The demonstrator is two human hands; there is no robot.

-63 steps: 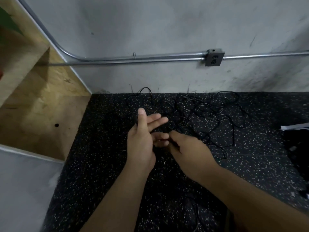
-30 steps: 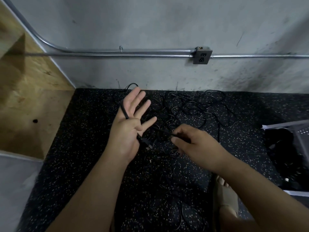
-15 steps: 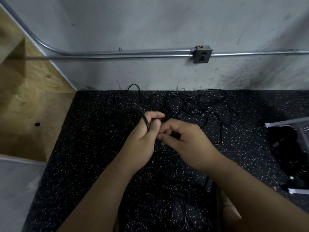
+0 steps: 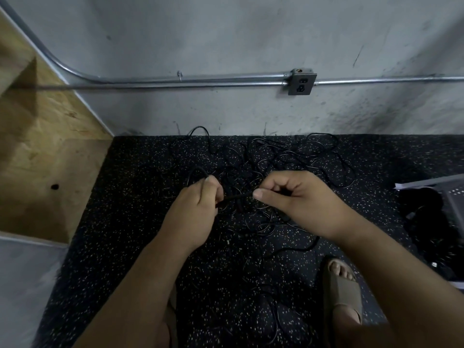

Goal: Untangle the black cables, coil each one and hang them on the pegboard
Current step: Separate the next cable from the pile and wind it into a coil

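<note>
Black rubber floor (image 4: 125, 222), flecked with white, fills the near ground. At five o'clock a foot in a tan sandal (image 4: 342, 292) stands on it, with thin cord loops lying faintly beside it towards six o'clock.

Near the centre both hands work above the floor. The left hand (image 4: 193, 212), just towards nine o'clock, has its fingers (image 4: 211, 182) curled round a thicker black cable (image 4: 238, 195), which arches out of the top of the fist in a small loop. The right hand (image 4: 301, 202), towards three o'clock, pinches the same cable between thumb and bent forefinger, the other fingers folded in. A short straight stretch spans the gap between the hands.

Beneath and beyond them sprawls the tangle (image 4: 288, 156): thin, matt black cords in many overlapping loops, spreading towards twelve and one o'clock up to the foot of the wall (image 4: 226, 33).

At three o'clock sits a grey bin (image 4: 452, 197) with dark contents; at nine o'clock, plywood (image 4: 45, 159). Along the grey wall runs a metal conduit (image 4: 200, 80) to an outlet box (image 4: 301, 81) at one o'clock.
</note>
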